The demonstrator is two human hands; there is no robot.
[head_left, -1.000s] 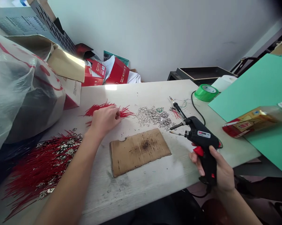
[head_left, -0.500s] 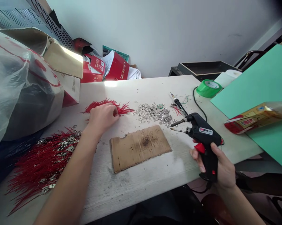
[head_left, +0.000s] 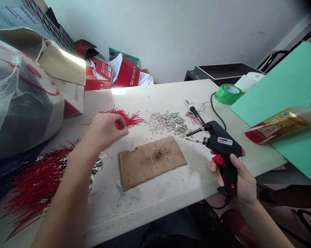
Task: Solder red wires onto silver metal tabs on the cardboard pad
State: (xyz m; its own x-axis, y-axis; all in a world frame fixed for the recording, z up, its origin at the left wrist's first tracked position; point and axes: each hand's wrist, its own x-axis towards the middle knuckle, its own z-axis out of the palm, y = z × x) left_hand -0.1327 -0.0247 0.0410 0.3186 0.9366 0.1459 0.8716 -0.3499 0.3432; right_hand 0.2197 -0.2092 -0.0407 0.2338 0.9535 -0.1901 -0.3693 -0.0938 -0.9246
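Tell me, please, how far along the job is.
The tabbed wires, piled at left, look done. The right hand holds the soldering gun; the left hand is by the loose wires, its grip unclear. Those and the loose tabs seem left to do.

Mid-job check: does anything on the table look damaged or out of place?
The cardboard looks worn: dark marks, possibly scorching, near its middle and a notch in its far edge. Grey smudges mark the table beside its near-left corner. Nothing else clearly stands out.
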